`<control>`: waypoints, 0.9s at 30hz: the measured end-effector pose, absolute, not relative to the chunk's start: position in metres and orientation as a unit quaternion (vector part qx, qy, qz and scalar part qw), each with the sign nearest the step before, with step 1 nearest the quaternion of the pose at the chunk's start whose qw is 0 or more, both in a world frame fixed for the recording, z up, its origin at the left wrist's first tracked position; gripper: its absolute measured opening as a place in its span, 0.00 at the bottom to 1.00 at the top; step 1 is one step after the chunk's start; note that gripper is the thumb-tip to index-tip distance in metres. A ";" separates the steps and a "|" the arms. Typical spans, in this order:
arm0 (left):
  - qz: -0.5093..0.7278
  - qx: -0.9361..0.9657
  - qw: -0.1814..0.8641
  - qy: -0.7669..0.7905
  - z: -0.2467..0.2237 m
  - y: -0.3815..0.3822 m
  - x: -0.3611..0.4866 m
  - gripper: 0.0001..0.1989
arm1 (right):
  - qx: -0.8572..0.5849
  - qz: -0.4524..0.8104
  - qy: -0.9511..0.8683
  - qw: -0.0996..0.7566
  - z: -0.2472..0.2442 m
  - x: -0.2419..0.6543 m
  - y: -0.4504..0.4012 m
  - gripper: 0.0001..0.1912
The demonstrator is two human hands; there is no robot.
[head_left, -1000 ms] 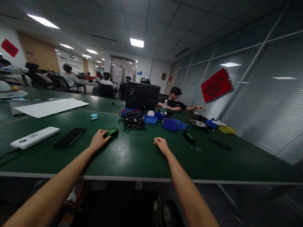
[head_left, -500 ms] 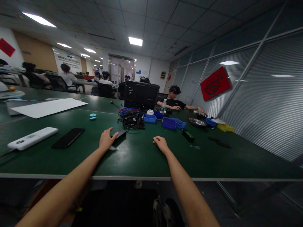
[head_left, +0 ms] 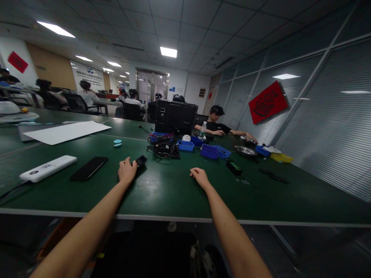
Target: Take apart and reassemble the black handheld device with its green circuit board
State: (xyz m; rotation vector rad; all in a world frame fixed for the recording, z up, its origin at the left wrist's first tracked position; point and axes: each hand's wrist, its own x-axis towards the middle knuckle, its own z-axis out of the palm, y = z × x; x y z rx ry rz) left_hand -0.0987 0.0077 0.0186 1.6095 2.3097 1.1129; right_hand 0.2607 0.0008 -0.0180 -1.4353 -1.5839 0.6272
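My left hand is closed around a small black box-shaped device, gripping it by its near end. The device's far end sticks out to the right of my thumb and shows a darker, glossy face. Part of it is hidden under my fingers. On the green table, my right hand rests with its fingers curled together, and I see nothing in them. A black phone lies left of my left hand. Beyond the hands sit a black gadget with cables and a blue tray.
A white power strip-like bar with a cord lies far left, near a white sheet. A monitor stands at the back. To the right are a bottle, blue bins, a metal dish and a seated person.
My left hand has shifted slightly left and turned the black device, so a different face shows. My right hand keeps its place on the table. The view has swung slightly left.
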 end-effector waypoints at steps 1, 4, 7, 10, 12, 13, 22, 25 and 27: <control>0.360 0.531 0.049 0.766 0.018 0.007 -0.100 0.25 | -0.579 0.253 -0.636 0.442 -0.018 0.261 0.001 0.13; 0.362 0.549 0.018 0.754 0.016 0.007 -0.101 0.27 | -0.580 0.251 -0.634 0.446 -0.019 0.261 0.002 0.13; 0.346 0.582 0.009 0.736 0.012 0.008 -0.100 0.32 | -0.578 0.246 -0.637 0.446 -0.019 0.261 0.002 0.13; 0.320 0.593 0.019 0.738 0.011 0.011 -0.102 0.31 | -0.581 0.248 -0.635 0.444 -0.019 0.261 0.002 0.13; 0.321 0.583 0.020 0.746 0.011 0.013 -0.108 0.30 | -0.582 0.253 -0.630 0.447 -0.019 0.261 0.002 0.13; 0.325 0.574 0.018 0.751 0.012 0.015 -0.113 0.30 | -0.581 0.256 -0.628 0.450 -0.019 0.261 0.002 0.13; 0.387 0.420 0.007 0.821 0.021 0.018 -0.165 0.36 | -0.578 0.260 -0.629 0.450 -0.021 0.263 0.004 0.13; 0.387 0.413 0.009 0.824 0.023 0.015 -0.167 0.35 | -0.579 0.253 -0.631 0.450 -0.021 0.262 0.003 0.13; 0.378 0.417 0.010 0.826 0.023 0.014 -0.166 0.32 | -0.582 0.251 -0.631 0.447 -0.019 0.262 0.002 0.13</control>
